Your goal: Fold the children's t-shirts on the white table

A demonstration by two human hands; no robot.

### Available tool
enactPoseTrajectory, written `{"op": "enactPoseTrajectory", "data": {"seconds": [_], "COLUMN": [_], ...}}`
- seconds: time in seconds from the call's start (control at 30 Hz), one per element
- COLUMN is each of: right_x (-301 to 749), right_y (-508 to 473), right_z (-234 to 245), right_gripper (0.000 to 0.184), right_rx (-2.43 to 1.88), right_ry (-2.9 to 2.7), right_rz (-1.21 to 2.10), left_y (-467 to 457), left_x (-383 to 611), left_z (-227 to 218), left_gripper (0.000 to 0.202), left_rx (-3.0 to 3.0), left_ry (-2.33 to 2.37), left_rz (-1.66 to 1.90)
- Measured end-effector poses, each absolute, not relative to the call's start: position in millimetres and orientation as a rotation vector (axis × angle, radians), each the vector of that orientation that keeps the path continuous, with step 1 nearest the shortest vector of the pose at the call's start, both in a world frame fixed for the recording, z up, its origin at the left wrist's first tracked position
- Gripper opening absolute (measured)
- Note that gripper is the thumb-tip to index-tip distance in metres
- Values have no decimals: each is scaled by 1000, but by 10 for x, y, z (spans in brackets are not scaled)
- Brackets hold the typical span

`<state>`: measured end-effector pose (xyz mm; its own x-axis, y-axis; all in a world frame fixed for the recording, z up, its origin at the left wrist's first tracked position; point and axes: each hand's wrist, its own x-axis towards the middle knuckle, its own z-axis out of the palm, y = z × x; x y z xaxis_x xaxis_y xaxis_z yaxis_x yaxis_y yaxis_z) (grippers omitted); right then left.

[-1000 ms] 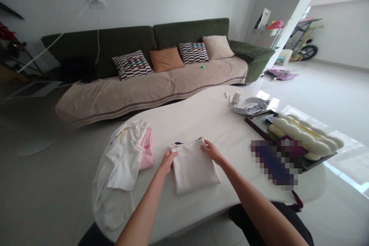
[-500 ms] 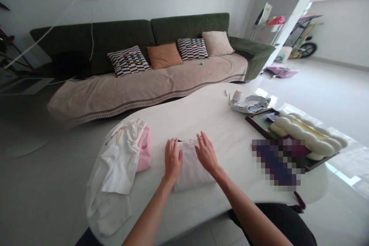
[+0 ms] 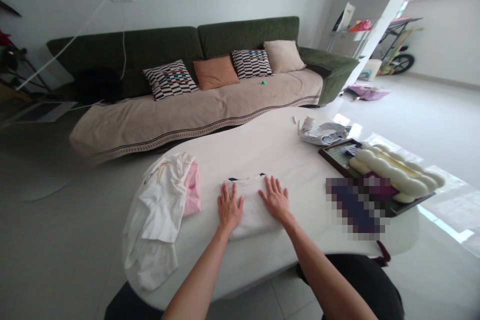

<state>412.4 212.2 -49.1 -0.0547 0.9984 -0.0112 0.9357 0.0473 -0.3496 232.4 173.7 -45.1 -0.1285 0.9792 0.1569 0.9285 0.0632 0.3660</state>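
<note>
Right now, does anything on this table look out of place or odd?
The crumpled white garment stands out: it lies in a loose heap beside a pink cloth, near the edge of the table, while the folded white cloth under the left hand and right hand lies neat and flat.

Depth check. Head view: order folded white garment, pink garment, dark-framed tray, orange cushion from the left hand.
1. Folded white garment: under left hand.
2. Pink garment: left of it.
3. Dark-framed tray: table right.
4. Orange cushion: on sofa.
</note>
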Motion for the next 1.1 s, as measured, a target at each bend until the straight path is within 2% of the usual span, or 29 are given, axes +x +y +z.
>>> {"op": "enactPoseTrajectory", "data": {"seconds": [0.1, 0.2, 0.3, 0.47, 0.67, 0.8, 0.93, 1.0, 1.1], "right_x": [4203, 4067, 3796, 3571, 3370, 3294, 3550, 3774, 4164], "right_y": [1882, 1534, 1268, 1107, 850, 840, 1115, 1300, 1528], "right_z": [-456, -424, -354, -116, 8, 121, 460, 598, 614], "right_gripper": [62, 60, 63, 73, 81, 74, 51, 40, 38], "right_rx": [-2024, -1704, -1530, -1624, -1743, -1552, -1151, -1132, -1266], "right_ry": [-1902, -1986, -2062, -2175, -2220, -1909, -1535, -1348, -1183], "right_rz": [334, 361, 543, 715, 545, 731, 1204, 1421, 1555], "left_y": [1640, 1534, 1482, 1356, 1040, 917, 949, 1022, 1146], "left_x": [2284, 2246, 2230, 2237, 2338, 2388, 2451, 2513, 2583], "left_z": [-376, -289, -199, -55, 42, 233, 710, 943, 1060], "left_gripper": [56, 56, 55, 30, 29, 32, 33, 33, 33], "left_rx": [1776, 1408, 992, 831, 746, 876, 1277, 1515, 1773], "left_ry": [2275, 2243, 2018, 1668, 1250, 1275, 1274, 1265, 1398], "left_rz": [702, 793, 857, 834, 984, 1125, 1091, 1024, 931]}}
